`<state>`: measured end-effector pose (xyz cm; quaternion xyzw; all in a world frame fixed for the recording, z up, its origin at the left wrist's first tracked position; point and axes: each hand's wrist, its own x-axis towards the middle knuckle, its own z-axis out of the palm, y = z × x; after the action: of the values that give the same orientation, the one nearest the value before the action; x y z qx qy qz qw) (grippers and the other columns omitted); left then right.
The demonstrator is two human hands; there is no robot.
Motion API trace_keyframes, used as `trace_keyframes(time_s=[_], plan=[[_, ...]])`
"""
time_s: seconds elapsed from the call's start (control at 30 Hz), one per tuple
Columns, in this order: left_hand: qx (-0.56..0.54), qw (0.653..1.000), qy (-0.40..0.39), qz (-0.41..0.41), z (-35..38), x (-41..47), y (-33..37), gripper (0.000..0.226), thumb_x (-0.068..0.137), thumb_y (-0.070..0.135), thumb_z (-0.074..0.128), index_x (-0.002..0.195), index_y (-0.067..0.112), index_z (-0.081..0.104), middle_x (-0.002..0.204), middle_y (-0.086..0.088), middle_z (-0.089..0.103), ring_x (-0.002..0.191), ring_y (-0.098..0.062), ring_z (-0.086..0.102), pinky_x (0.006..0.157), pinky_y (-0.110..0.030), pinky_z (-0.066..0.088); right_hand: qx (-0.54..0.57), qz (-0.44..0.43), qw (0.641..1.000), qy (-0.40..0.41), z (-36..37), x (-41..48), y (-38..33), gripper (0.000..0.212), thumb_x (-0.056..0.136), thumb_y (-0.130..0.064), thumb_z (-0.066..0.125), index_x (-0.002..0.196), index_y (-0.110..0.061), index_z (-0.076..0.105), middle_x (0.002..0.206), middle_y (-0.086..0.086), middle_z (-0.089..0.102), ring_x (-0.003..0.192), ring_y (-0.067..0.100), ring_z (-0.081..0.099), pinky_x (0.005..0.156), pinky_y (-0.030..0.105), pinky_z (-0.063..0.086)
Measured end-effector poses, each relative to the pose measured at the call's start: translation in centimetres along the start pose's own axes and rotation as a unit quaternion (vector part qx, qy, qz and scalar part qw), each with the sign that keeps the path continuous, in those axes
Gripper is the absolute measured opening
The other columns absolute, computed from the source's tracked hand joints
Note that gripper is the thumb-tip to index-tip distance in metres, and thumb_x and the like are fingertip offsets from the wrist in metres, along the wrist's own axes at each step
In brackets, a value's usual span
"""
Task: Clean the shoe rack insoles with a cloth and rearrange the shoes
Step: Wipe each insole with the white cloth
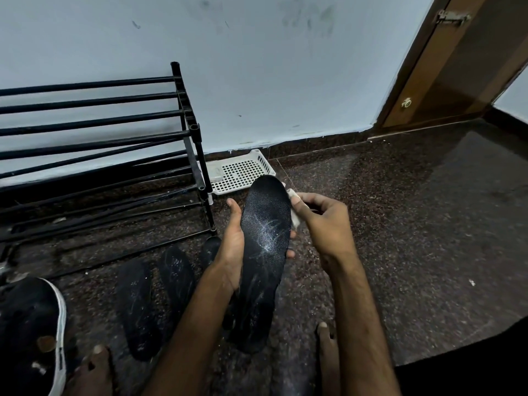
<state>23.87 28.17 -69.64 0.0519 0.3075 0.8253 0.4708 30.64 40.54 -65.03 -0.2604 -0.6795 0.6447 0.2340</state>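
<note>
Home entryway, shoe rack (pixel 97 144), wooden door (pixel 445 70) (bolted)

Dark speckled stone floor (pixel 400 210) with rack, tray, insoles, shoe.
Black shoe rack (pixel 85 86) stands far left against the wall; white perforated tray (pixel 243 174) sits just beside its right end, at the skirting. Near the rack's front, side by side: first insole (pixel 140 310), second insole (pixel 177 275), third insole (pixel 210 250) partly hidden by an arm. Black shoe (pixel 31 332) with white sole at near left. Bare left foot (pixel 91 372) and right foot (pixel 325 338) on the near floor. Small white scrap (pixel 472 282) lies right.
</note>
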Motion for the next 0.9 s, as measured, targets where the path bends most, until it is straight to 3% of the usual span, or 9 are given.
trace_keyframes(time_s=[0.2,0.33,0.47,0.53,0.57,0.67,0.73,0.9], plan=[[0.019,1.000,-0.002,-0.005,-0.1,-0.2,0.3,0.090,0.089,0.078,0.018,0.110,0.012,0.075,0.099,-0.017,0.071,0.080,-0.028,0.068,0.063,-0.045,0.058,-0.031,-0.003,1.000,-0.005,0.2,-0.2,-0.2,0.011,0.087,-0.014,0.073,0.097,-0.010,0.073,0.076,0.005,0.075,0.059,0.016,0.064,0.054,0.029,0.056],[0.062,0.998,-0.014,-0.002,0.0,-0.8,0.7,0.081,0.094,0.070,0.025,0.125,0.008,0.066,0.113,-0.019,0.067,0.094,-0.033,0.065,0.075,-0.052,0.058,-0.014,-0.010,0.999,0.038,0.5,0.1,0.1,0.008,0.089,-0.009,0.070,0.096,-0.005,0.072,0.076,0.011,0.072,0.055,0.010,0.062,0.045,0.020,0.049],[0.102,0.995,-0.021,-0.003,0.0,-1.1,0.7,0.076,0.095,0.065,0.027,0.135,0.007,0.056,0.121,-0.022,0.059,0.099,-0.037,0.063,0.071,-0.052,0.058,-0.029,-0.022,0.995,0.093,0.8,0.5,1.3,0.008,0.087,-0.016,0.072,0.095,-0.012,0.074,0.081,0.004,0.075,0.071,0.014,0.069,0.059,0.029,0.056],[0.106,0.994,-0.015,-0.003,0.4,-1.1,0.7,0.075,0.096,0.064,0.028,0.133,0.006,0.058,0.117,-0.021,0.061,0.093,-0.034,0.067,0.067,-0.047,0.059,-0.056,-0.023,0.991,0.123,0.9,0.6,1.5,0.009,0.087,-0.019,0.073,0.095,-0.015,0.075,0.081,0.001,0.075,0.071,0.012,0.070,0.055,0.026,0.055],[0.101,0.995,-0.007,-0.003,0.5,-1.1,0.7,0.074,0.097,0.064,0.027,0.129,0.005,0.060,0.112,-0.019,0.064,0.088,-0.031,0.068,0.065,-0.044,0.059,-0.080,-0.038,0.986,0.141,1.1,0.5,1.5,0.010,0.088,-0.021,0.072,0.097,-0.016,0.075,0.083,0.000,0.074,0.071,0.010,0.069,0.055,0.026,0.056],[0.072,0.997,0.026,0.000,0.9,-0.6,0.5,0.074,0.095,0.067,0.030,0.122,0.007,0.065,0.102,-0.014,0.067,0.081,-0.025,0.069,0.065,-0.038,0.058,-0.173,-0.147,0.956,0.186,1.5,-0.1,0.8,0.013,0.090,-0.017,0.070,0.102,-0.015,0.074,0.097,-0.004,0.070,0.084,0.007,0.066,0.073,0.024,0.058],[0.055,0.997,0.043,0.018,0.7,-0.3,0.4,0.075,0.094,0.069,0.031,0.118,0.009,0.068,0.102,-0.013,0.068,0.086,-0.025,0.067,0.074,-0.039,0.055,-0.219,-0.207,0.938,0.171,1.5,-0.5,0.5,0.017,0.090,-0.012,0.068,0.106,-0.013,0.073,0.103,-0.004,0.065,0.090,0.011,0.064,0.081,0.024,0.057],[0.008,0.997,0.052,0.057,1.2,0.0,-0.2,0.076,0.096,0.066,0.029,0.127,0.005,0.061,0.119,-0.014,0.068,0.108,-0.024,0.066,0.094,-0.037,0.053,-0.346,-0.233,0.909,0.012,1.6,-0.6,1.2,0.012,0.089,-0.013,0.068,0.099,-0.017,0.073,0.098,-0.005,0.063,0.087,0.013,0.060,0.095,0.055,0.048]])
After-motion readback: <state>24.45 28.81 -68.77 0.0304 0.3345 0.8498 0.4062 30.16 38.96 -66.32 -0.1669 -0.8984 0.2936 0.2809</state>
